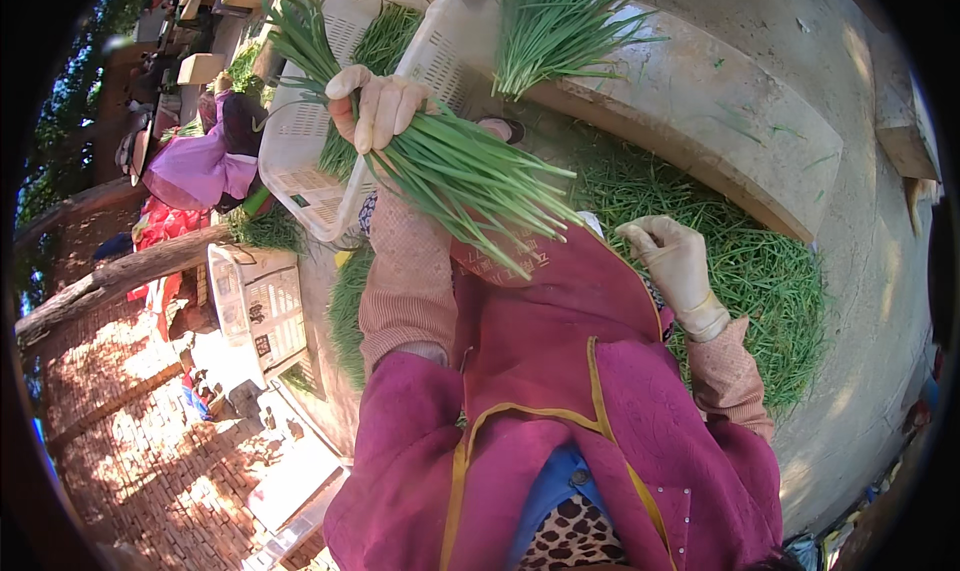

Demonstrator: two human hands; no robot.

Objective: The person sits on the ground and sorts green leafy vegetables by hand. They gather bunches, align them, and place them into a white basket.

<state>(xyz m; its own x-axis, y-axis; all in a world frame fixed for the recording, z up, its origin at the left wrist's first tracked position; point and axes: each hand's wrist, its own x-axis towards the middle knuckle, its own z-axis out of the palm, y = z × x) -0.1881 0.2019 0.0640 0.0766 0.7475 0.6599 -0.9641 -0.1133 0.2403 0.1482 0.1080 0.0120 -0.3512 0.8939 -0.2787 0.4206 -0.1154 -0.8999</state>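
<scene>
My left hand (379, 109), in a pale thin glove, is closed around a bunch of long green leafy stalks, likely chives (480, 181). Their pale ends point towards the lower right, over my red apron (525, 346); the dark leafy ends stick out above the fist. My gloved right hand (667, 259) is at the right of the apron with bent fingers, apart from the bunch; nothing shows in it, though its palm side is partly hidden. Another pile of the stalks (547, 34) lies at the top on a low bench.
A white plastic crate (442, 53) with stalks stands behind my left hand. The low concrete-like bench (697, 105) curves along the upper right. Loose green trimmings (772, 316) cover the ground at right. A second crate (259, 308) and a person in purple (202, 166) are at left.
</scene>
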